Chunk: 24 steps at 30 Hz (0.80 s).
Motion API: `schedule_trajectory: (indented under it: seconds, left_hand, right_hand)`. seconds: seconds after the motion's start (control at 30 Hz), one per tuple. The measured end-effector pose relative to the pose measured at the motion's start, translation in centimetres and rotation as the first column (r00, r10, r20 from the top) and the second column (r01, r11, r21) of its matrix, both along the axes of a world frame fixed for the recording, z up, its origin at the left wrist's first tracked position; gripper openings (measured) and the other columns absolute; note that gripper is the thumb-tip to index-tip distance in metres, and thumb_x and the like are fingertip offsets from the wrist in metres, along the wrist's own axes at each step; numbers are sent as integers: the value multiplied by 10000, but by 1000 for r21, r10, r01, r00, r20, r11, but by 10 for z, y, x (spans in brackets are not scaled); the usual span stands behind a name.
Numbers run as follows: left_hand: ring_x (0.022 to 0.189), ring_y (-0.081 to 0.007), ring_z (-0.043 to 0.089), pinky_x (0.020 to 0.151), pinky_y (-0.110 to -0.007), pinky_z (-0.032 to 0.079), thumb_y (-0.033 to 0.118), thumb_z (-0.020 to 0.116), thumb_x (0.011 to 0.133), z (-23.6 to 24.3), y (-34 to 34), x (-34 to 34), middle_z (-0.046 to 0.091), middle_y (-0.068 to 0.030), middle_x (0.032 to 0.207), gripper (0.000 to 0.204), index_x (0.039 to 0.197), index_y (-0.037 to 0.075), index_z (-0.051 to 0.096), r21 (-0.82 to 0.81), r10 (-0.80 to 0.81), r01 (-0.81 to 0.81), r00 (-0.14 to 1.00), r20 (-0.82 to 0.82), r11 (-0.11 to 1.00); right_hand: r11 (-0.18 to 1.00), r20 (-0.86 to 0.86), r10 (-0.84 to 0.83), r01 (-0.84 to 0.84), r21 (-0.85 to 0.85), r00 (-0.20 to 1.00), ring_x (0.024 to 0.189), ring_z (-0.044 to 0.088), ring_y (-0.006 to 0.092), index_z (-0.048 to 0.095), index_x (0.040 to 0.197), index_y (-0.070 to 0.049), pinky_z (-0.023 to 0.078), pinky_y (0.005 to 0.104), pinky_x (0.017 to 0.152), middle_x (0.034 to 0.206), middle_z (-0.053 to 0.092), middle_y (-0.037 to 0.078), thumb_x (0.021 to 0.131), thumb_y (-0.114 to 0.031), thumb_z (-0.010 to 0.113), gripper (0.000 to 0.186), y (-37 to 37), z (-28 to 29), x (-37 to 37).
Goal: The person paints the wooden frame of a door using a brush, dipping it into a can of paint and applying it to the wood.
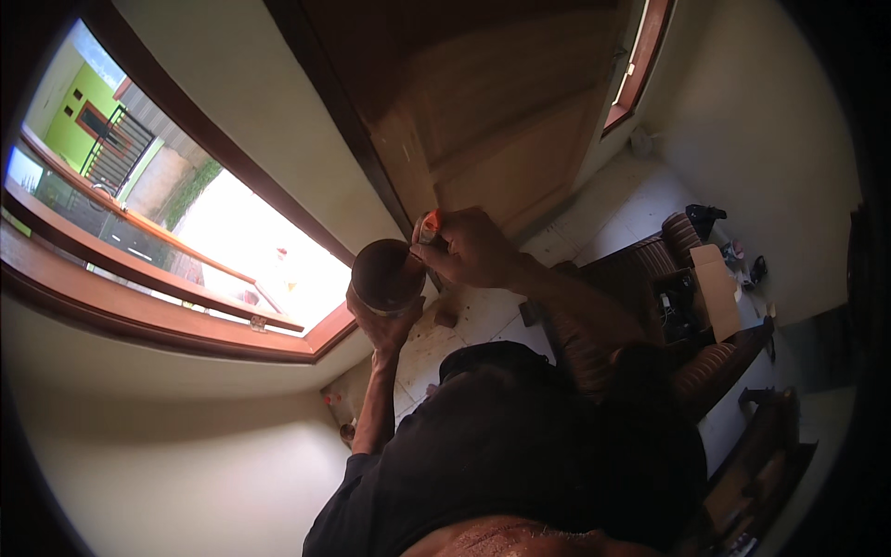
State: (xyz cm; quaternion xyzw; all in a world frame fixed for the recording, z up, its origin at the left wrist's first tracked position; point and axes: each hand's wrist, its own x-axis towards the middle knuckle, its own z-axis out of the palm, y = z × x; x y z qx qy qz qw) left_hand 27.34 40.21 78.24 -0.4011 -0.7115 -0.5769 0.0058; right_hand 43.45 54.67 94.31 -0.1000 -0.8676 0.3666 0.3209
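Note:
My left hand (388,323) is wrapped round the lower side of a round can (379,269), raised in front of me. Dark brown contents fill the view into its mouth. At the can's right rim, my right hand (473,249) is closed on what looks like a paintbrush (431,224) with an orange part showing above the fingers. Its lower end points toward the can's opening; dimness hides whether it dips into the contents. Just beyond both hands stands a wooden door (501,121), its surface unevenly coloured, with a paler patch near the lower left.
An open window (213,348) with a reddish-brown frame is on the left. At right, a striped brown sofa (710,367) bears an open cardboard box (715,292). A small brown block (446,316) lies on the stained tile floor (418,367).

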Motion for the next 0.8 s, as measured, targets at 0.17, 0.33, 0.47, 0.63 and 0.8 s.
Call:
schedule_trajectory:
  seconds: [0.17,0.33,0.47,0.63,0.8]
  left_hand:
    - [1171,-353,454,958,-513,402,345,904,509,-10,-4,-3,455,-177,1243,1065,1367,63,340,32,16,-17,1000,26,999]
    - [1157,-343,461,948,-506,408,341,901,512,0,-4,1,460,-176,1225,1022,1335,49,369,31,-17,14,996,93,999]
    - [1149,-339,468,951,-501,405,334,896,508,11,-4,4,463,-171,1220,1013,1328,46,375,28,-18,18,1000,8,999]
    - [1149,-330,481,961,-488,415,299,897,495,8,-6,0,461,-165,1238,1047,1350,46,350,1,10,-10,1000,2,1000]
    - [1123,-302,528,952,-457,446,222,901,497,11,-12,-3,473,-160,1241,1061,1357,32,309,-24,23,-23,1000,-20,999]
  right_hand:
    - [998,-165,-21,29,47,986,653,681,171,622,889,-72,518,304,587,713,667,49,893,-133,644,65,-3,2,-3]
    - [981,16,117,-118,154,993,662,683,199,607,882,-83,509,324,598,721,664,55,879,-131,650,64,-26,5,-1]
    - [993,-167,117,-110,50,979,662,679,219,615,867,-82,510,333,602,730,664,62,881,-150,648,77,-31,-1,-7]
    - [999,-74,-42,42,7,996,683,691,205,634,882,-72,527,334,623,738,686,59,891,-139,634,68,-19,-5,-11]
    - [997,-122,-68,63,-41,990,701,701,201,645,897,-69,536,325,643,731,700,60,898,-143,625,77,-15,8,-8]
